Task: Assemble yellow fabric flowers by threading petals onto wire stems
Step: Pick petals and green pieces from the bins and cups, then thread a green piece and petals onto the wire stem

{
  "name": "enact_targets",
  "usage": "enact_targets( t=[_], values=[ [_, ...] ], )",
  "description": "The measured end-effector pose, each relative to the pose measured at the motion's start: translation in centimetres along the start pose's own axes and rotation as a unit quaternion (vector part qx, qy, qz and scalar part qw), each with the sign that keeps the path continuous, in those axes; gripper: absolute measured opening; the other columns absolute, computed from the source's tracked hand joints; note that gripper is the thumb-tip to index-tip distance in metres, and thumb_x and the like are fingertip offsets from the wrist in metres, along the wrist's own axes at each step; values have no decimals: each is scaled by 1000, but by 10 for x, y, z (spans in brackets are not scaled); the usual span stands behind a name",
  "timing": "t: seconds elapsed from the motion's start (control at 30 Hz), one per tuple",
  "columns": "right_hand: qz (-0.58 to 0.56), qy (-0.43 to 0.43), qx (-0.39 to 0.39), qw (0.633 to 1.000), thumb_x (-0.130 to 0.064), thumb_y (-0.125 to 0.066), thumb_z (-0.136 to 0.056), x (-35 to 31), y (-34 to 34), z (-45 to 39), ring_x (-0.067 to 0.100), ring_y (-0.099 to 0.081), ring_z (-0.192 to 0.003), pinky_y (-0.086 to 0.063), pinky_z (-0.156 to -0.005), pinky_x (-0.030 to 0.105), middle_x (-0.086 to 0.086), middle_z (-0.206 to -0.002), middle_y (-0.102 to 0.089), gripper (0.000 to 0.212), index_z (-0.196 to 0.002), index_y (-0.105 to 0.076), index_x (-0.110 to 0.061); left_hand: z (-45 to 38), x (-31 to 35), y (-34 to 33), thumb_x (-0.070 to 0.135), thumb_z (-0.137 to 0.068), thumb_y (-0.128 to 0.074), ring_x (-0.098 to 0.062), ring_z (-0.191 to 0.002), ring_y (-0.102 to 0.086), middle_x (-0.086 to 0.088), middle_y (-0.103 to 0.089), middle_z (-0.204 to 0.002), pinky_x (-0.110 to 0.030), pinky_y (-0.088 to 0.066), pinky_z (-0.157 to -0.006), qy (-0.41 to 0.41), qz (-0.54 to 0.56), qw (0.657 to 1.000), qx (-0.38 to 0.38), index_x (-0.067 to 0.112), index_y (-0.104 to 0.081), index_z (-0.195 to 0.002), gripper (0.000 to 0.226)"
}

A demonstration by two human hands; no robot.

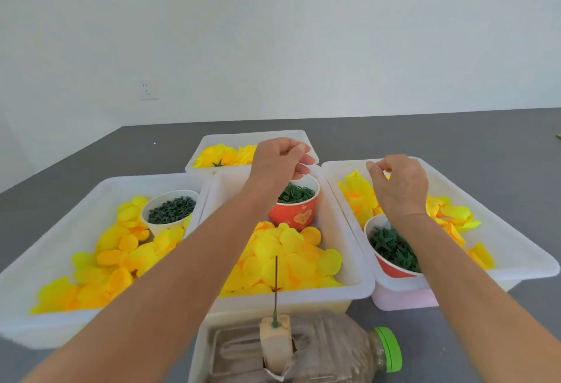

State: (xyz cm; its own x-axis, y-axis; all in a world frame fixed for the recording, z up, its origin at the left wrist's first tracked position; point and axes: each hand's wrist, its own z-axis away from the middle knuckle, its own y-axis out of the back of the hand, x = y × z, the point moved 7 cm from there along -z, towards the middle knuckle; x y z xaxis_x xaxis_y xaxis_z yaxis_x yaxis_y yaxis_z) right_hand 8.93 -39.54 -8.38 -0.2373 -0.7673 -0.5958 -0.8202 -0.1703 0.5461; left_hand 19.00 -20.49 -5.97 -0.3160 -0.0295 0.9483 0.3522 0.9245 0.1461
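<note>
Sorting: four white tubs stand side by side on the grey tabletop, so each part is within reach.
Left tub [76, 209]: loose yellow petals [103, 261] and a white cup [170, 211] of dark green pieces.
Left hand [277, 162]: above the red cup [296, 209] in the middle tub [349, 249], fingers curled as if pinching; what it holds I cannot tell.
Stem [276, 285]: upright in a block [274, 340] at the near edge, probably so both hands stay free.
Right hand [397, 183]: over the right tub [501, 249], fingertips pinched; contents too small to see.
Writing: only a heart pattern on the red cup, no readable words.
</note>
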Motion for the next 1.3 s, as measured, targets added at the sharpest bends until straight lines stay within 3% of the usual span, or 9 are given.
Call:
enact_targets(
  t=[0.13, 0.27, 0.47, 0.67, 0.77, 0.87, 1.03, 1.17, 1.3],
  values=[
    [-86, 45, -35, 995, -23, -60, -89, -42, 7, 5, 25, -58, -79, -41, -73, 33, 9, -81, -68, 25, -76, -67, -4, 23, 8, 20, 8, -94, -49, -12, -56, -59, -5, -66, -72, -16, -49, -54, -2, -17, 1000, 0, 2, -65, -91, 17],
    [-209, 53, -163, 963, -17, -67, -84, -90, -9, 27, 5, -52, -56, -41, -59, 25, -1, -61, -62, 20, -65, -65, -12, 45, 4, 46, 7, -94, -50, -12, -55, -58, -3, -65, -69, -14, -48, -51, 3, -45, 999, 13, 2, -65, -89, 17],
    [-227, 102, -293, 923, -14, -68, -84, -149, -37, 47, 10, -56, -57, -48, -66, 31, 4, -63, -65, 13, -71, -69, -10, 62, -16, 108, 5, -92, -51, -12, -52, -58, -1, -65, -66, -20, -48, -55, -3, -120, 991, 65, 8, -67, -81, 20],
    [-166, 196, -386, 886, -10, -68, -83, -212, -76, 52, 7, -58, -64, -49, -68, 26, -4, -65, -65, 6, -78, -72, -8, 55, -38, 175, 7, -87, -54, -17, -59, -62, 0, -67, -66, -38, -56, -72, 5, -220, 962, 164, 5, -69, -77, 18],
    [-126, 261, -415, 863, -10, -67, -83, -243, -106, 56, -1, -52, -59, -40, -55, 7, -12, -63, -58, 8, -84, -74, -6, 52, -52, 199, 8, -86, -55, -26, -75, -67, -8, -72, -78, -40, -53, -77, 27, -268, 940, 211, 5, -70, -82, 16],
    [-68, 316, -450, 833, -11, -66, -84, -264, -143, 64, 1, -53, -67, -35, -56, 2, -8, -72, -61, 12, -90, -74, -5, 50, -69, 212, 7, -84, -56, -29, -77, -66, -11, -71, -82, -41, -54, -77, 69, -263, 932, 240, 6, -71, -85, 15],
    [49, 365, -488, 791, -16, -65, -84, -271, -208, 82, 16, -63, -95, -49, -85, 29, 3, -98, -72, 17, -98, -73, -11, 50, -79, 219, 3, -79, -57, -29, -72, -67, -11, -70, -79, -43, -55, -71, 112, -263, 924, 255, 6, -70, -79, 13],
    [139, 411, -472, 767, -23, -62, -84, -269, -239, 100, 19, -61, -90, -49, -79, 33, 1, -91, -70, 18, -93, -74, -15, 54, -83, 216, 3, -78, -56, -30, -72, -66, -11, -70, -81, -44, -54, -70, 123, -277, 923, 235, 7, -71, -77, 16],
    [202, 451, -444, 747, -26, -61, -84, -273, -251, 110, 18, -48, -79, -37, -66, 29, 0, -78, -56, 15, -90, -71, -17, 58, -86, 219, 3, -77, -55, -29, -73, -66, -10, -70, -79, -44, -54, -70, 133, -257, 926, 244, 8, -70, -77, 16]
  ],
)
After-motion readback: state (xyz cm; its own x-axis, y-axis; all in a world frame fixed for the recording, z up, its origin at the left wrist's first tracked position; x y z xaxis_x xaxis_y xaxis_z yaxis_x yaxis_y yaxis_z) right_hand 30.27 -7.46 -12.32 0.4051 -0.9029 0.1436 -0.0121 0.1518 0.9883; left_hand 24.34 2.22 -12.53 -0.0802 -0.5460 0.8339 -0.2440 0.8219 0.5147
